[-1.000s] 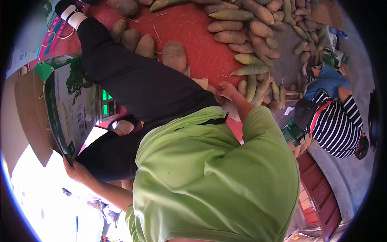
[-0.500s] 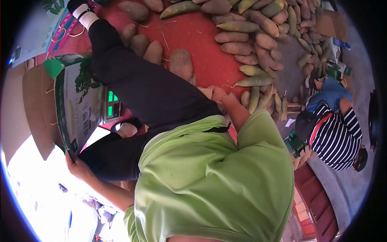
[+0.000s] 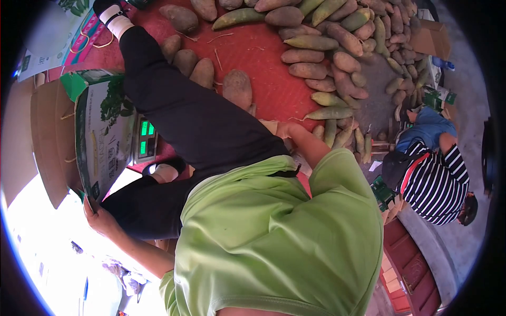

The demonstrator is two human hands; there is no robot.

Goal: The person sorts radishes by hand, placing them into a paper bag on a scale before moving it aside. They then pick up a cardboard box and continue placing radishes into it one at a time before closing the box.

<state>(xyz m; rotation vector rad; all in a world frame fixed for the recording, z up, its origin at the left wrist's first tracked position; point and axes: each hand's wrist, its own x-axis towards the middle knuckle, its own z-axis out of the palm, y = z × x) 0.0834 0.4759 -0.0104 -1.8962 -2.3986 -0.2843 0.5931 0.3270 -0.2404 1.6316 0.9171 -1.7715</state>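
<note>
At the lower left, my left hand (image 3: pixel 98 217) is closed on the lower corner of an open white and green cardboard box (image 3: pixel 108 137) with printed leaves. My right hand (image 3: pixel 286 130) is beside my dark-trousered thigh, next to a pale tan piece (image 3: pixel 270 126); its fingers are mostly hidden, and what it may hold cannot be made out. A scale with green lit displays (image 3: pixel 147 136) stands between the box and my leg. Large brownish tubers (image 3: pixel 237 88) lie on the red ground beyond my leg.
A big pile of brown and green tubers (image 3: pixel 308 42) spreads across the top and right. Another person in a striped shirt (image 3: pixel 437 184) bends over at the right. A white printed box (image 3: pixel 50 45) is at the upper left, and a red door (image 3: pixel 414 263) at the lower right.
The whole view has shifted slightly. My left hand keeps its hold on the box, and my right hand stays beside my thigh. The other person's arm and body have shifted slightly.
</note>
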